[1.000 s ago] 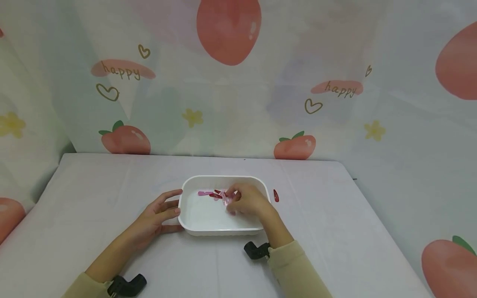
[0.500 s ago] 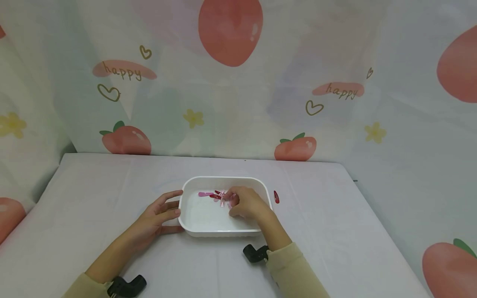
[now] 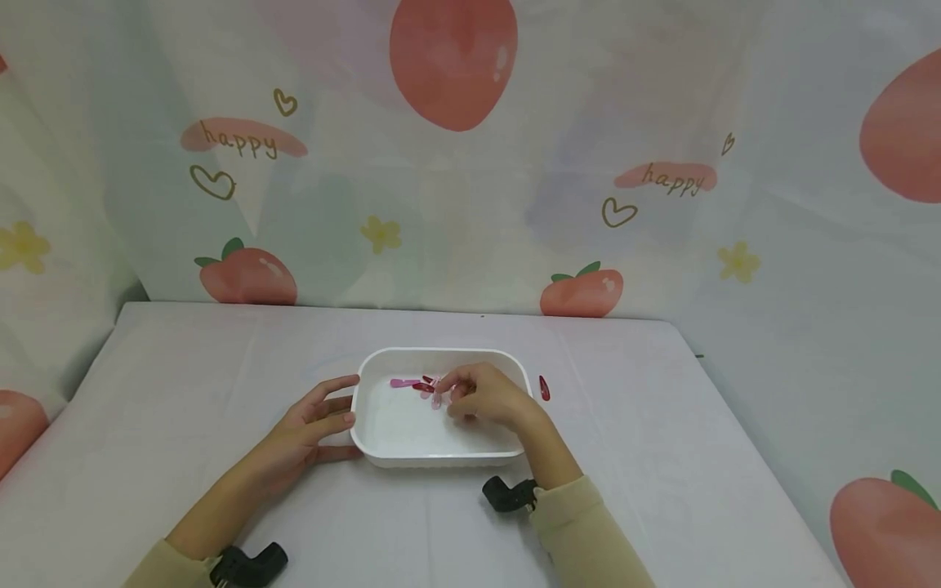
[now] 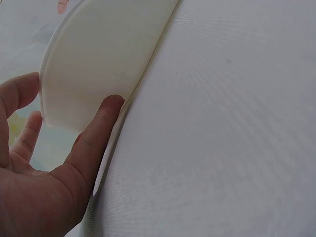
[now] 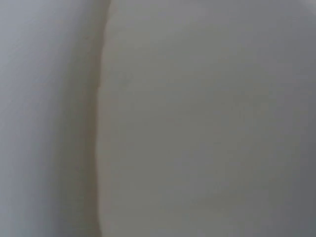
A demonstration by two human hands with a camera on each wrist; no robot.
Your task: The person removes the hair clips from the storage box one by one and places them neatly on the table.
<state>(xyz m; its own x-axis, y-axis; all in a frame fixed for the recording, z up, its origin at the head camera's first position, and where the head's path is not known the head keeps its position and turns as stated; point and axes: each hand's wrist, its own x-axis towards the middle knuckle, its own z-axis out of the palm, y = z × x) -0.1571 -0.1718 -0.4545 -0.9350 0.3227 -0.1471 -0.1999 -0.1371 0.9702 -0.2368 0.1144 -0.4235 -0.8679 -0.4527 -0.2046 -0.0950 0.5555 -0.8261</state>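
Several pink hair clips (image 3: pixel 412 383) already lie in the white tray (image 3: pixel 382 447), frame centre; one red clip (image 3: pixel 544 387) sits on the bench just right of it. Right hand (image 3: pixel 488 398) fingers pinch a pale clip (image 3: pixel 437 399), left hand (image 3: pixel 305 429) rests flat against the tray's side. Right wrist view's a blur.

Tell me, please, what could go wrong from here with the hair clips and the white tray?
The right hand pinches a pale pink clip over the white tray; a loose pinch might drop it. The left hand only rests straight fingers against the tray's side, so the tray could slide. One dark red clip lies outside on the table and may get overlooked.
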